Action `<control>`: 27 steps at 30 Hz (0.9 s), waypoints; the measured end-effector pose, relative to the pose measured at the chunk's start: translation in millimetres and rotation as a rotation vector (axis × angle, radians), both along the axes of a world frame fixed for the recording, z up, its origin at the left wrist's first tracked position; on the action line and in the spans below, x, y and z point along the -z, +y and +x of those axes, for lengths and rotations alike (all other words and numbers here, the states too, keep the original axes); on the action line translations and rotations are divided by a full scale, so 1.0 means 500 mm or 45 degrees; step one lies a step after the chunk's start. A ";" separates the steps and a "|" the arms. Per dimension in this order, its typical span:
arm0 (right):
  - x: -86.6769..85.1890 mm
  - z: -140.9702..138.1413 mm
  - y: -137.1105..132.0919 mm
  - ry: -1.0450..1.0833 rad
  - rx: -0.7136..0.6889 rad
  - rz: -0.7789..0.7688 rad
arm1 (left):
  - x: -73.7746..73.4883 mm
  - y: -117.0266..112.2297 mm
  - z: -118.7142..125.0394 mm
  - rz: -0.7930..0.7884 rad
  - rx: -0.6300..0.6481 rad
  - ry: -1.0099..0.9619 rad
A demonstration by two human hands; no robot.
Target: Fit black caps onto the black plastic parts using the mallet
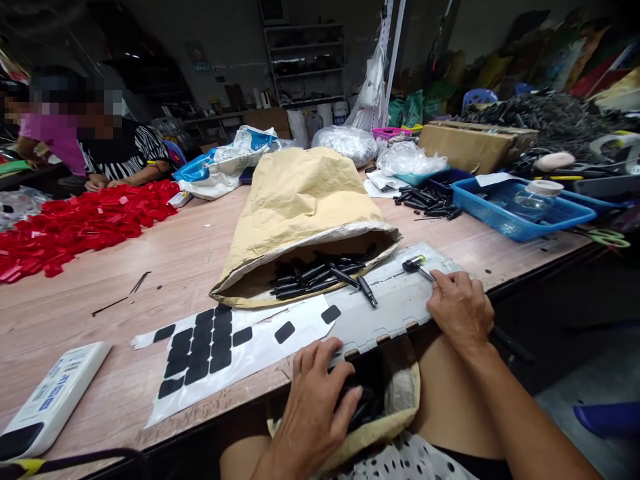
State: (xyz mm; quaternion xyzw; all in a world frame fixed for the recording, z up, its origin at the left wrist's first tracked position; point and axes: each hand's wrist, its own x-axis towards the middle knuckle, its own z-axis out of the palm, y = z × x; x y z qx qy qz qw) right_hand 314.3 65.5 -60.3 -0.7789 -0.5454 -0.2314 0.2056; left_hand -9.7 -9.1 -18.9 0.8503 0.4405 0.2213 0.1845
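My right hand [460, 307] is closed round the handle of a small hammer [413, 265], whose dark head rests at or just above a grey metal plate [395, 303] on the table edge. The black grip sticks out behind the hand. My left hand [320, 393] is at the table's front edge, fingers apart and bent, above an open paper sack [407, 407] on my lap with black parts inside. No held thing shows in it. A large tan paper sack [305, 193] lies open towards me, black tubular parts [315, 273] in its mouth and one part [367, 291] on the plate.
A white sheet with black stickers [200, 347] lies left of the plate. Near it is a white power strip [55, 393]. Red pieces [85, 220] are heaped at far left before a seated person [125, 147]. Blue baskets [520, 207] and a carton [475, 143] stand at right.
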 end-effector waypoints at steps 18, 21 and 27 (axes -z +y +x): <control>-0.006 -0.003 -0.001 -0.016 -0.004 0.005 | -0.024 0.222 0.229 -0.132 -0.672 0.118; -0.004 -0.002 0.000 -0.031 0.000 0.015 | -0.033 0.195 0.178 -0.130 -0.523 0.047; 0.002 -0.002 0.001 -0.055 0.019 0.033 | -0.046 0.167 -0.001 0.015 -0.221 0.015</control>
